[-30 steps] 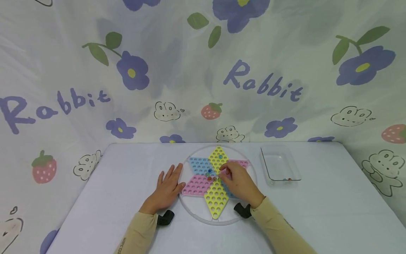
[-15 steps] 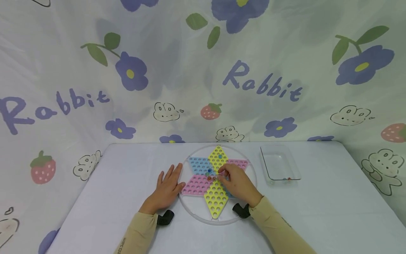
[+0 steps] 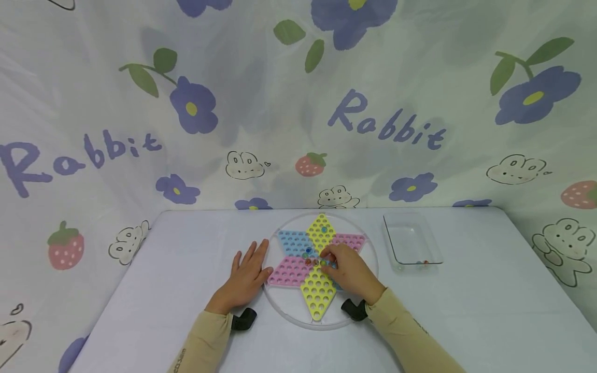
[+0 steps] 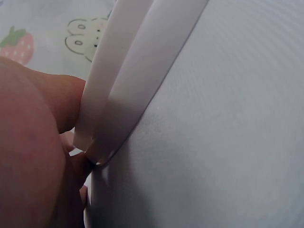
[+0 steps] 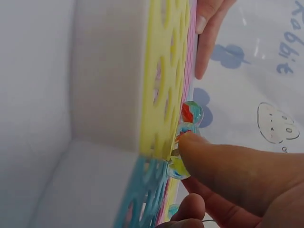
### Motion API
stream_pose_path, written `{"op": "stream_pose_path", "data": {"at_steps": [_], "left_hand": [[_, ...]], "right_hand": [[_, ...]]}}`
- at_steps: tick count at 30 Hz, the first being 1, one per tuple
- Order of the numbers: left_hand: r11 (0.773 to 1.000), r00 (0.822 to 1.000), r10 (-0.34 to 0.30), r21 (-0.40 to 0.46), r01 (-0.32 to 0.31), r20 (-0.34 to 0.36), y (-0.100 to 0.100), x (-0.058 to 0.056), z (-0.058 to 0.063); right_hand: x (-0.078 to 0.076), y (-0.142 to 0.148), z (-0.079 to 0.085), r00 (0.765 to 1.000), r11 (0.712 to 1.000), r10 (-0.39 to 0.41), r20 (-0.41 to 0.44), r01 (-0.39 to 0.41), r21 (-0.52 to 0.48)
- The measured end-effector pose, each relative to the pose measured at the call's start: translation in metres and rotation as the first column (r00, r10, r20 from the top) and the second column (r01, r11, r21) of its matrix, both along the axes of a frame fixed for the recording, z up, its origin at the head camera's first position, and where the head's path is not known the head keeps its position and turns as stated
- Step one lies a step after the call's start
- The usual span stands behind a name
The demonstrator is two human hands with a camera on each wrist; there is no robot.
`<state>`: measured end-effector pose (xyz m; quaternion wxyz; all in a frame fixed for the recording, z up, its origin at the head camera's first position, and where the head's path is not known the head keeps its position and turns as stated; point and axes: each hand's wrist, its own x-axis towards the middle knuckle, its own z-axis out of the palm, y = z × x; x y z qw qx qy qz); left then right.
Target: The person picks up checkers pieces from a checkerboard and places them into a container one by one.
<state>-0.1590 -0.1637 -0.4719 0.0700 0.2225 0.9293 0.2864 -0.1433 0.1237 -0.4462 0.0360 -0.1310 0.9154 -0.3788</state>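
A round Chinese checkers board [image 3: 317,290] with a yellow, pink and blue star lies in front of me. My left hand [image 3: 244,282] rests at its left edge, fingers spread, with the thumb [image 4: 64,97] against the white rim [image 4: 130,80]. Near the board's centre, my right hand [image 3: 352,272] has its thumb and curled fingers around a yellow-and-blue glass marble [image 5: 178,167]. Beside it sit a marble with red in it [image 3: 315,262] and a red-and-teal marble [image 5: 192,113]. A blue marble [image 3: 309,250] and a green marble [image 3: 305,256] lie just beyond.
Another blue marble [image 3: 324,229] sits in the far yellow point. To the right of the board stands a clear container [image 3: 412,243] with a few marbles [image 3: 425,262] at its near end. A printed cloth backdrop [image 3: 280,103] rises behind the table [image 3: 471,290].
The right hand has shifted slightly, its thumb moving nearer to the person, and the yellow-and-blue marble now shows between its fingertips. The left hand has stayed in place.
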Motion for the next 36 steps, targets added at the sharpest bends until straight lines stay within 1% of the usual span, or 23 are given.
{"op": "stream_pose_path", "data": {"at_steps": [5, 6, 13, 16, 28, 36], "left_hand": [[1.0, 1.0, 0.008, -0.021, -0.008, 0.011, 0.0001, 0.0001, 0.0005], [1.0, 1.0, 0.009, -0.021, -0.008, 0.016, 0.0008, 0.001, 0.003], [1.0, 1.0, 0.011, -0.014, -0.011, 0.016, 0.0007, 0.0025, 0.0022], [1.0, 1.0, 0.008, 0.0, -0.008, 0.01, 0.0006, 0.0034, 0.0024], [1.0, 1.0, 0.013, -0.021, -0.012, 0.016, 0.0007, 0.0013, 0.002], [1.0, 1.0, 0.012, -0.024, -0.011, 0.019, 0.0001, 0.0012, 0.0021]], "right_hand": [[-0.0006, -0.0017, -0.0004, 1.0, 0.999, -0.007, 0.018, 0.007, 0.032], [-0.0004, -0.002, -0.0001, 1.0, 0.999, -0.009, 0.019, 0.009, 0.036], [0.0, -0.0029, 0.0004, 1.0, 0.999, -0.018, 0.024, 0.017, 0.042], [0.0002, -0.0031, 0.0002, 1.0, 0.999, -0.02, 0.02, 0.019, 0.041], [0.0004, -0.0016, 0.0005, 0.999, 0.999, -0.033, 0.025, 0.033, 0.019], [0.0004, 0.0017, 0.0012, 0.999, 0.999, -0.042, -0.007, 0.042, 0.002]]}}
